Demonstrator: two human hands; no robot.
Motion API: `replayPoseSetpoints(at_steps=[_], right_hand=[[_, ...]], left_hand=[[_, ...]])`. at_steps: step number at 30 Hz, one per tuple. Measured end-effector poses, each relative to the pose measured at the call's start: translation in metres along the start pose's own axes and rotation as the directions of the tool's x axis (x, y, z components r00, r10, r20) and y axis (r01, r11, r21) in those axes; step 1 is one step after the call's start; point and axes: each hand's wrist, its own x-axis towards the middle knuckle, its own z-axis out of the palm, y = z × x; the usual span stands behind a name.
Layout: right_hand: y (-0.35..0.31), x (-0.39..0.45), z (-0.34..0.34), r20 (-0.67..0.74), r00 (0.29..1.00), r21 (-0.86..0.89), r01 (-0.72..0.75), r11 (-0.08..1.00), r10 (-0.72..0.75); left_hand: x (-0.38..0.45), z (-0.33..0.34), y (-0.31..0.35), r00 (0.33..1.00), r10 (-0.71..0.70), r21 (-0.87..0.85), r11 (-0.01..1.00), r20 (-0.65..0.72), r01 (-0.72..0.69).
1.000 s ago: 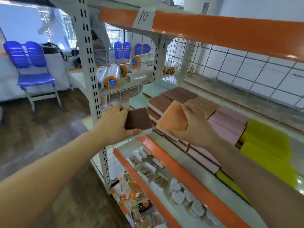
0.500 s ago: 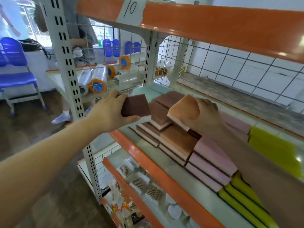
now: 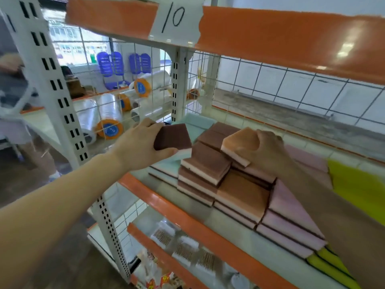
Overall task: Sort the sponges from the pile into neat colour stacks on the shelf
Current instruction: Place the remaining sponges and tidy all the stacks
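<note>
My left hand [image 3: 137,147] grips a mint sponge with a dark brown scouring top [image 3: 173,137], held over the mint stack [image 3: 164,168] at the shelf's left end. My right hand [image 3: 268,151] holds an orange sponge [image 3: 239,143] tilted above the orange stack [image 3: 242,193]. Between the two sits a brown stack [image 3: 205,163]. To the right lie the pink stacks [image 3: 291,217] and the yellow-green sponges [image 3: 358,186]. All rest on the grey shelf [image 3: 239,232] with an orange front lip.
An upper shelf beam [image 3: 270,36] with a paper "10" label hangs close overhead. A white slotted upright [image 3: 56,97] stands at the left. Wire mesh [image 3: 291,86] backs the shelf. A lower shelf [image 3: 183,251] holds brushes. Film rolls [image 3: 108,119] lie on the neighbouring rack.
Both hands have lifted their sponges and carried them deeper over the shelf; the orange sponge now tilts above the orange stack, and the brown-topped one hovers over the mint stack.
</note>
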Motion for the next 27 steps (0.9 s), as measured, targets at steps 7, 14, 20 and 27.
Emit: replayPoseSetpoints(at_steps=[7,14,20,27], right_hand=[[-0.022,-0.002,-0.003,-0.087,0.996,0.029,0.022,0.999,-0.019],[-0.068,-0.020,0.011,-0.140,0.952,-0.048,0.270,0.962,-0.274],[-0.105,-0.029,0.033,-0.112,0.924,-0.044,0.364,0.930,-0.366],[-0.121,-0.040,0.038,-0.109,0.872,-0.105,0.467,0.878,-0.477]], left_hand=[[0.022,0.000,-0.019,0.994,0.103,0.004,0.995,0.027,-0.104],[0.029,0.005,-0.031,0.984,0.178,-0.037,0.984,0.032,-0.177],[0.029,0.004,-0.045,0.978,0.208,-0.072,0.975,-0.006,-0.208],[0.024,0.003,-0.045,0.971,0.236,-0.121,0.965,0.025,-0.231]])
